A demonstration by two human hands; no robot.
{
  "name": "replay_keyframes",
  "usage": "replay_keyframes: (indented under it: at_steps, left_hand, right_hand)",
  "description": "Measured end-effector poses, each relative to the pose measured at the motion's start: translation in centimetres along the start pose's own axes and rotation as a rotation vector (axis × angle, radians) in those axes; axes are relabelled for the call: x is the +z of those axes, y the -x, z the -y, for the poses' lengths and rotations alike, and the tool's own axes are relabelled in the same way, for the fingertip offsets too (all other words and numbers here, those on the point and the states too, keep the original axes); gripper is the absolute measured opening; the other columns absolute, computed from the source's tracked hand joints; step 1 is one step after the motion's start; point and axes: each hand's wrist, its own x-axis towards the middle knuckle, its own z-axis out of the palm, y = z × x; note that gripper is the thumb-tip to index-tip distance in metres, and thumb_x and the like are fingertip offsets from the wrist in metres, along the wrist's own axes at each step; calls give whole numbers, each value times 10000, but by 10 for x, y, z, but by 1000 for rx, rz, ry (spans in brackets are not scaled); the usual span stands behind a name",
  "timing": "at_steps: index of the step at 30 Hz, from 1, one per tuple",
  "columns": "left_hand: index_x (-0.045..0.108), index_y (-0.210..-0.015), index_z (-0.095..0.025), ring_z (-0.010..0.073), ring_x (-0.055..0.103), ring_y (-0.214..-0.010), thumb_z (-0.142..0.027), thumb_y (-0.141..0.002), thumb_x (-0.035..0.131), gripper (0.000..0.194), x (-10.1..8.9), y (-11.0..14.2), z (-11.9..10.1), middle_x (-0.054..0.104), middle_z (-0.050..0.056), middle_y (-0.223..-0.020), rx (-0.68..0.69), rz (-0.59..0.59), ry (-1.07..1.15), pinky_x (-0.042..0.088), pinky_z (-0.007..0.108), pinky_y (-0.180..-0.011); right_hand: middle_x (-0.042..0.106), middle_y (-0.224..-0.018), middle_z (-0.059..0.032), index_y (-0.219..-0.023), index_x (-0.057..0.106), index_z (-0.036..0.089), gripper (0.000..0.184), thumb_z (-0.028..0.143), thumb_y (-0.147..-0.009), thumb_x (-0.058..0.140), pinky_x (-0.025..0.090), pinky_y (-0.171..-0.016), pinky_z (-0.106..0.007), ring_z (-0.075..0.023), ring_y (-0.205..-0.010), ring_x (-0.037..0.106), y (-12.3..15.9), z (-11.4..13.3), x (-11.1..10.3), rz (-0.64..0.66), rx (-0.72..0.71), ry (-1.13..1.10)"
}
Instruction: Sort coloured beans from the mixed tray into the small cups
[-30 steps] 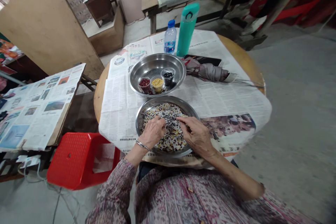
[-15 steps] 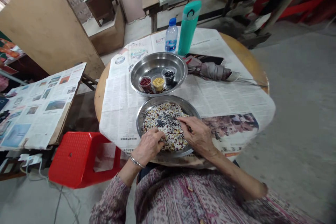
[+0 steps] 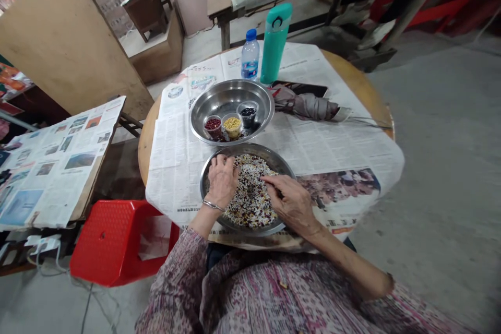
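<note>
A shallow steel dish (image 3: 289, 166) in front of me holds mixed white grains and red, yellow and dark beans (image 3: 252, 180). Over its left side lies my left hand (image 3: 223, 180), palm down, with fingers reaching to the far left of the mix; a bracelet circles that wrist. My right hand (image 3: 291, 201) rests at the dish's right side, index finger stretched to the grains and thumb apart below it. Behind stands a deeper steel basin (image 3: 230, 96) with small clear cups of red beans (image 3: 213, 125), yellow beans (image 3: 232, 126) and black beans (image 3: 248, 114).
Newspaper (image 3: 172, 167) covers the round table. Toward the back stand a water bottle (image 3: 250, 57) and a green flask (image 3: 275, 44). A folded umbrella (image 3: 307, 106) and a dark flat object (image 3: 305, 88) lie right. A red stool (image 3: 105, 242) is at left.
My left hand has moved away from me and left, from the near edge to the dish's left side, and its fingers have spread. My right hand has barely moved.
</note>
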Motion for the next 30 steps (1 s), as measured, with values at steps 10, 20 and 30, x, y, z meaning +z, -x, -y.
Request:
replay_keyframes:
  at_steps: [10, 20, 30]
  left_hand:
    - [656, -951, -186, 182, 644, -884, -145, -882, 608, 93, -2, 9, -9, 687, 34, -919, 147, 271, 190, 514, 289, -836]
    - [569, -1240, -228, 268, 533, -1139, -400, -878, 664, 412, 3, -14, -19, 565, 94, -1236, 69, 12, 57, 482, 392, -959]
    - [634, -1016, -161, 197, 609, -1008, -125, -887, 553, 157, 11, -14, -34, 659, 69, -1024, 353, 293, 172, 501, 310, -937]
  right_hand:
    - [724, -921, -71, -1050, 665, 176, 237, 92, -896, 506, 543, -793, -364, -215, -849, 673, -1, 1, -1, -20, -16, 15]
    - [684, -1045, -102, -1152, 636, 200, 302, 105, -932, 452, 537, -887, -408, -230, -986, 636, -1, 1, -2, -87, 45, -37]
    - [659, -1095, -106, -1199, 628, 226, 313, 183, -962, 429, 519, -931, -435, -239, -1040, 607, -1, 1, -2, -108, 102, -58]
